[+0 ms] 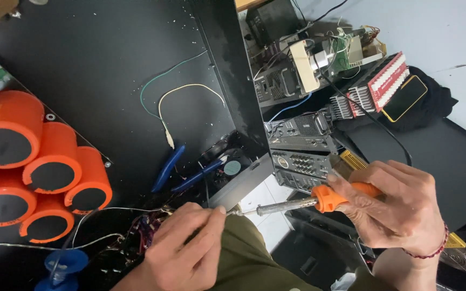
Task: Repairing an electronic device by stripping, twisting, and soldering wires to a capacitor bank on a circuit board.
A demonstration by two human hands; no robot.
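Note:
My right hand [400, 210] grips a soldering iron [319, 199] by its orange handle, the metal shaft pointing left. Its tip reaches the fingertips of my left hand [187, 248], which pinches a thin wire or strand of solder at about the tip; the pinched thing is too small to tell. The left hand rests over a tangle of coloured wires [144, 226] at the bench's near edge. Below both hands lies my olive-green trouser leg [249, 264].
Several orange cylinders [39, 167] with black ends lie stacked at left. Blue-handled pliers [182, 172] lie beside a green and a pale wire [184, 89]. Stacked electronic units [303, 145], a small fan [232, 167], a blue spool [60, 267] and a phone [404, 98] surround the spot.

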